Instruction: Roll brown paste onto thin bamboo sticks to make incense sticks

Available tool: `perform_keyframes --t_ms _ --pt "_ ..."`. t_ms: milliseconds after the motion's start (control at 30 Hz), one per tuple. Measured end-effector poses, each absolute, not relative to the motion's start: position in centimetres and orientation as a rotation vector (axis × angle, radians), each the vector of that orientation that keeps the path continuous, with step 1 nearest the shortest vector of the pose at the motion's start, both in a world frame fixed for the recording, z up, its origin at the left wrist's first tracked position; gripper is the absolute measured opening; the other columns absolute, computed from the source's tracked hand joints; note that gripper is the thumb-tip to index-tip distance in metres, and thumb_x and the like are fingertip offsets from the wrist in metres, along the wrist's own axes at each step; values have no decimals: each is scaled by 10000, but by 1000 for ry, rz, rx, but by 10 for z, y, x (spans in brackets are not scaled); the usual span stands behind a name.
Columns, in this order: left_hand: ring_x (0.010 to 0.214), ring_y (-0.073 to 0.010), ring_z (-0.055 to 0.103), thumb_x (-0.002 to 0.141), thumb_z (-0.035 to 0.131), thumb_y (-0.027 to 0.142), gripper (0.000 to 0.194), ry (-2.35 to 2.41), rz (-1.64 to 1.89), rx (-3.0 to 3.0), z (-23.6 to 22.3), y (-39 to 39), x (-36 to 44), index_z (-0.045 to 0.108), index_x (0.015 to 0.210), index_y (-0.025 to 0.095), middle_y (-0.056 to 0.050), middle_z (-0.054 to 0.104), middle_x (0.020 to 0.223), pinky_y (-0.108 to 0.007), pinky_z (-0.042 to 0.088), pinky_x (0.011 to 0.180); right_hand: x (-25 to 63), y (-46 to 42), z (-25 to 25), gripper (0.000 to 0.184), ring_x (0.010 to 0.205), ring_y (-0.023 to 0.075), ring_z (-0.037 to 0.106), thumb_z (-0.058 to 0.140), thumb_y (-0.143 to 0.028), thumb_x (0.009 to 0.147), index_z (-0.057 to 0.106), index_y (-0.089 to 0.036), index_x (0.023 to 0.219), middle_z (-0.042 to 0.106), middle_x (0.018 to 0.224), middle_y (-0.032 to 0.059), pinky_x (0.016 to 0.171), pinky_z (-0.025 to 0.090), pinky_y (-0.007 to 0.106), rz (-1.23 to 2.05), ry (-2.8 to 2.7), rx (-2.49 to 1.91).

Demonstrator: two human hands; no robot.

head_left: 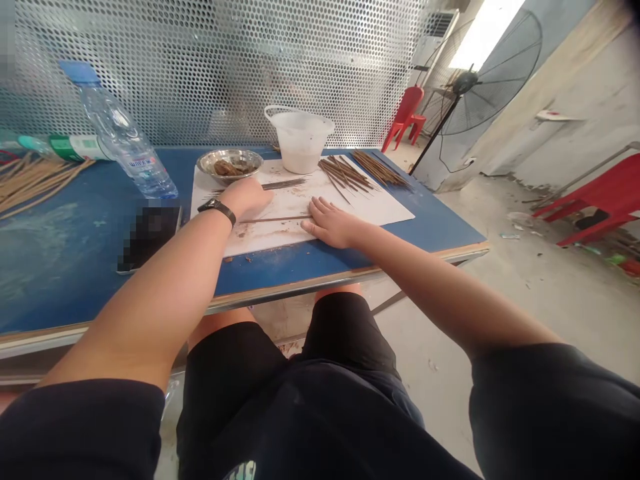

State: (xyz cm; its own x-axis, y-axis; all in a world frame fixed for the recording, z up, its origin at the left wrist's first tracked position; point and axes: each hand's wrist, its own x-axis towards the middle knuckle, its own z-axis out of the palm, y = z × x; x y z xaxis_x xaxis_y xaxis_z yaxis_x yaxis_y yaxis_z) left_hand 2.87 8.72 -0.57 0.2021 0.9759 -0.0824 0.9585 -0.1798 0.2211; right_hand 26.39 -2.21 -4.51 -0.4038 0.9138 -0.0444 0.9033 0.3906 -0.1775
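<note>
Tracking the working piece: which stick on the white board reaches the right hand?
The single brown stick running up to the right hand; it lies alone toward the near edge of the white board, while the other sticks are grouped farther back.

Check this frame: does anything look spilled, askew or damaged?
Yes, mildly. Brown crumbs dirty the white sheet and lie past its near edge on the blue tabletop, looking spilled. Litter also lies on the concrete floor, out of place.
</note>
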Motion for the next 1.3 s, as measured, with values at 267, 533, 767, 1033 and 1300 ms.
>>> perform_keyframes --t_ms 267,533,767,1033,1300 --pt "988 -424 745 843 649 547 393 1832 139 2246 -6 86 27 767 940 185 -197 793 1024 -429 579 863 278 -39 -53 1204 1702 449 111 93 -914 968 264 -1 1734 171 1817 245 1367 172 661 249 -2565 -1541" --pt "993 -435 741 820 660 543 437 1846 118 2258 -8 93 28 780 1011 169 -219 800 1060 -443 582 879 280 -57 -51 1253 1702 436 125 120 -950 942 273 8 1735 190 1813 239 1385 165 618 289 -2563 -1536" --pt "1001 -419 740 842 622 557 409 1841 96 2273 -9 96 26 786 935 194 -213 797 1077 -425 582 870 311 7 -21 1127 1595 459 431 85 -947 941 470 -212 1703 526 1688 120 1305 345 690 462 -2310 -1667" --pt "954 -389 735 865 632 565 411 1849 151 2248 -9 91 26 777 950 190 -191 794 1037 -423 577 857 300 14 -26 1116 1654 434 325 57 -904 973 407 -162 1730 444 1746 123 1345 271 677 381 -2301 -1648" --pt "967 -397 739 842 640 550 420 1834 140 2268 -10 91 26 786 992 185 -192 809 1087 -421 580 855 273 -52 -51 1215 1695 468 147 112 -916 966 293 20 1719 217 1808 267 1369 175 651 268 -2545 -1570"
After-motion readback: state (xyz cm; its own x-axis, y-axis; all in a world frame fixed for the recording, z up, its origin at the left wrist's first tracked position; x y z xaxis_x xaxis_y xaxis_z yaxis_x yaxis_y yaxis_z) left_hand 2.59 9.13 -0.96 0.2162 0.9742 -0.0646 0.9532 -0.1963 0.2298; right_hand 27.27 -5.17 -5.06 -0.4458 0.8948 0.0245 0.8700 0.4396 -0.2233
